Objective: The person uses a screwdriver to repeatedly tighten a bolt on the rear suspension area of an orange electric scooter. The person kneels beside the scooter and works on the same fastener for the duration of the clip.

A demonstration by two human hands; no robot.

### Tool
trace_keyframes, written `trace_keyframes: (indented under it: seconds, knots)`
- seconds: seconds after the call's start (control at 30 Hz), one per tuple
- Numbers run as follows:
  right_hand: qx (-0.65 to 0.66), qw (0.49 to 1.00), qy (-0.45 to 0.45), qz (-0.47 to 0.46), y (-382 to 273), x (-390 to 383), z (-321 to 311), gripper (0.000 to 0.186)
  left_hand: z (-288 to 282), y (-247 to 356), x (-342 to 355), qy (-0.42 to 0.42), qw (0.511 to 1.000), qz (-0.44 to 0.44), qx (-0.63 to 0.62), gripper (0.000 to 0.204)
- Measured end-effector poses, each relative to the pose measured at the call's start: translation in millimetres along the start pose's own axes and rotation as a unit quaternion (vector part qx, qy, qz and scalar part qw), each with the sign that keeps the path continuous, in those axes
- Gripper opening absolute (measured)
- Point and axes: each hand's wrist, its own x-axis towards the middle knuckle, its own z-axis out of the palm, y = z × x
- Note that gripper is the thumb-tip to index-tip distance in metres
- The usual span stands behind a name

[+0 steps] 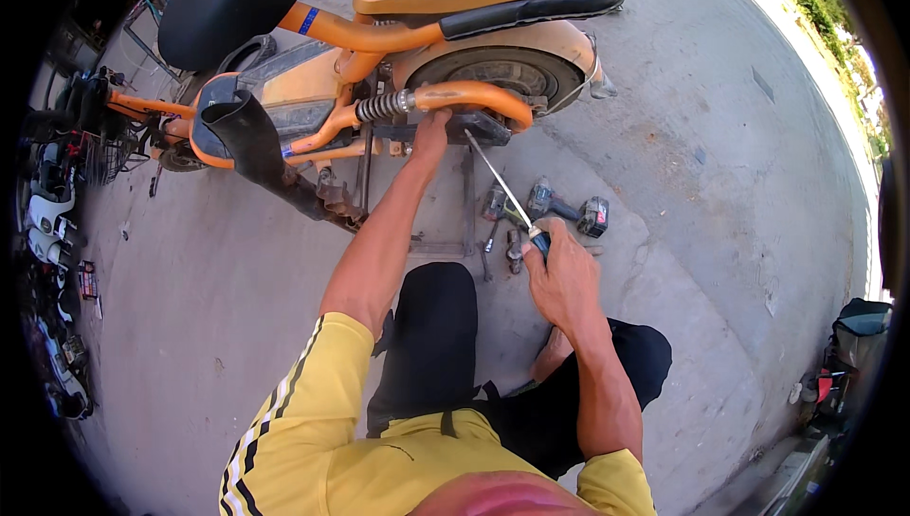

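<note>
An orange electric scooter (370,37) with a black seat stands in front of me, its rear wheel (502,69) toward the right. My left hand (432,132) reaches to the black part (479,126) under the curved orange tube (474,91), beside the coil spring (384,106); its fingertips are partly hidden there. My right hand (566,274) is closed around the handle of a long screwdriver (502,182). The thin shaft slants up and left, its tip at the lower edge of the black part. Whether the tip touches it, I cannot tell.
On the concrete floor lie cordless power tools (545,196), a battery pack (594,217), a hammer (515,253) and a socket tool (489,237). A metal stand (469,203) is beneath the scooter. Scooter parts (47,217) line the left; bags (858,341) sit at far right.
</note>
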Motion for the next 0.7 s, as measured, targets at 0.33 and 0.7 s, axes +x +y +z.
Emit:
trace_keyframes:
  seconds: [0.33,0.7]
  knots:
    - [-0.021,0.995,0.009,-0.097,37,67,-7,0.024,33,46,-34,0.113,0.991,-0.059,-0.035,0.054]
    - [0.021,0.974,0.021,-0.223,143,174,-1,0.029,43,29,-29,0.19,0.973,-0.015,-0.128,0.033]
